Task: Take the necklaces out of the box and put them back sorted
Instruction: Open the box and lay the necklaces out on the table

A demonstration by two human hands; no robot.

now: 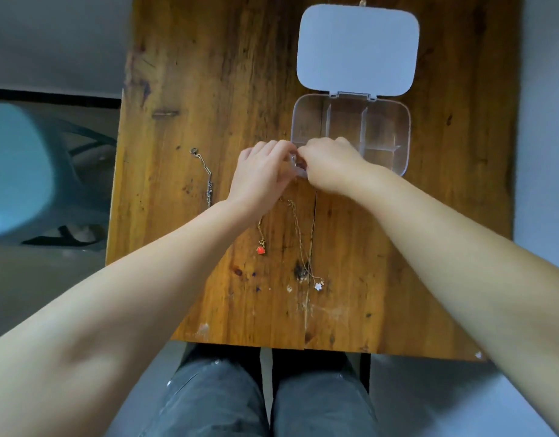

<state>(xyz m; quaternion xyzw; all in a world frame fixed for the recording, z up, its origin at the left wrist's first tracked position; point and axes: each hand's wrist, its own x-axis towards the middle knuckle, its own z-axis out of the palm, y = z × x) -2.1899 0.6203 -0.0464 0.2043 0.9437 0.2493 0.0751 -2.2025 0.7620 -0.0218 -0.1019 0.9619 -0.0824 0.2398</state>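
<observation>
A clear compartment box (388,127) lies open on the wooden table (208,74), its white lid (357,48) folded back. The compartments I can see hold nothing. My left hand (262,175) and my right hand (331,165) meet at the box's near left corner, fingertips pinched together on something small. A thin gold chain (298,234) runs from under my left hand down to a white flower pendant (318,286). A second gold chain with a red pendant (261,249) lies beside it, its upper part hidden by my left wrist. A silver necklace (206,176) lies apart at the left.
A pale blue plastic stool (22,171) stands on the floor left of the table. The table's near edge is just above my knees (271,398). Bare wood shows left of the box and right of my right forearm.
</observation>
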